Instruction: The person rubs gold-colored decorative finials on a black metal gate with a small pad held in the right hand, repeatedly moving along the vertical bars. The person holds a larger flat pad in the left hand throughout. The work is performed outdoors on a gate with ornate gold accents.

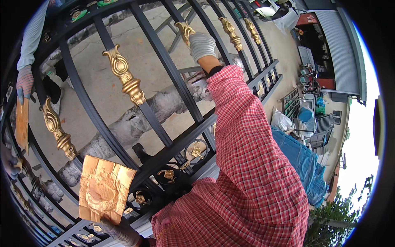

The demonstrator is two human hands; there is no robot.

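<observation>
My left hand point(120, 231), in a grey glove, grips the lower edge of a gold-smeared piece of cardboard point(102, 191) in front of the black metal gate point(161, 61). Creases and a thick wet-looking patch mark the cardboard's middle. My right hand point(202, 46), gloved in pale grey, is closed at a gold ornament point(184, 30) on one of the bars. Its fingers face away, so whatever they hold is hidden. On the bar to the left is another gold ornament point(125, 76), with a further gold ornament point(57, 127) beyond it.
At the far left a co-worker's gloved hand point(25, 82) holds a gold-stained flat piece point(22, 125). Beneath the bars runs a wrapped, roll-like support point(123, 125) above the concrete floor. Gold flower rosettes point(196, 151) line the lower rail. To the right lies a blue tarp point(294, 160).
</observation>
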